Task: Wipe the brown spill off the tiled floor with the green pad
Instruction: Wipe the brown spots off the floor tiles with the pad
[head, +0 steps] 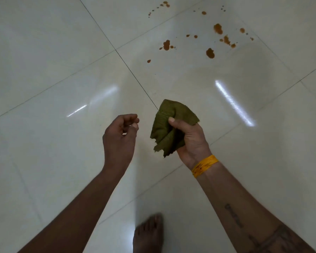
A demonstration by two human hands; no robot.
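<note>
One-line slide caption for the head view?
Right hand holds green pad; left hand empty; brown spill unwiped on tiled floor.

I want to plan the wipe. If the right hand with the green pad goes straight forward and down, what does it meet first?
Probably bare tiled floor; the right hand holds the green pad short of the brown spill. Depth is unclear.

dim, greenish cast | glare streaks on glossy floor (44,52) | bare foot (148,232) motion-blurred | edges bowed

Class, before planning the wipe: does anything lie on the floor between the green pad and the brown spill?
Nothing visible does. The green pad, held in the right hand, has only bare tiled floor between it and the brown spill.
</note>
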